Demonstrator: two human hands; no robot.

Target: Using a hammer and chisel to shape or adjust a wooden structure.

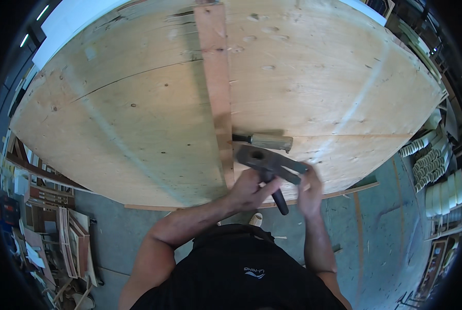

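Hammer [267,163] sits gripped in left hand [250,190], hold of right hand [310,191] unclear; wooden-handled tool [269,141] lies beyond; work looks unfinished.

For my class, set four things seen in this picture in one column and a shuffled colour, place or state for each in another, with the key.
1. Left hand
2. Wooden-handled tool
3. Reddish wood strip
4. Shirt

A. Lying just right of the strip
B. Black
C. Gripping the hammer by its handle
D. Running from far to near across the plywood

Pairs: 1-C, 2-A, 3-D, 4-B
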